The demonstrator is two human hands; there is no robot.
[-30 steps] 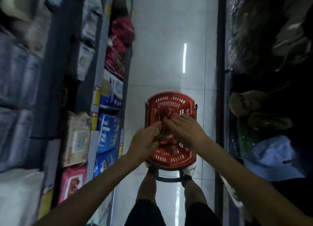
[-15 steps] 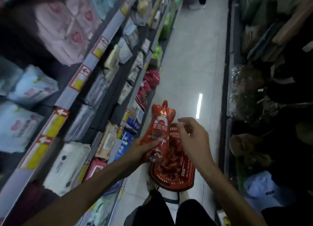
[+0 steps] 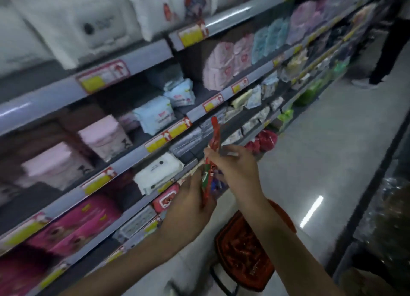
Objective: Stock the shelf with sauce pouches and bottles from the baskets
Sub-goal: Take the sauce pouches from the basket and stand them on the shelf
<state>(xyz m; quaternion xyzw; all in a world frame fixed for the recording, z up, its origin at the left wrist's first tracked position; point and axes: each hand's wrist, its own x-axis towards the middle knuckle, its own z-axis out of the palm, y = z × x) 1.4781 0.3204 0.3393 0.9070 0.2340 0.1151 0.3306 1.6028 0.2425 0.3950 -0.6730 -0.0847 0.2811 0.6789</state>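
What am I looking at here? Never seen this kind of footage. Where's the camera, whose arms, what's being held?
There is no machine here. A person wears a wide-angle camera on the head, looking forward and down, so the two bare arms coming in from the bottom are their own. It is one view only.

The left hand and the right hand both hold a red sauce pouch, seen nearly edge-on with its spout end pointing up. It is raised in front of the shelves on the left side of a shop aisle.

On the floor below the arms sits a red basket with more red pouches in it. The shelves carry soft packs in white, pink and blue behind yellow price tags. The picture is blurred, so the labels cannot be read.
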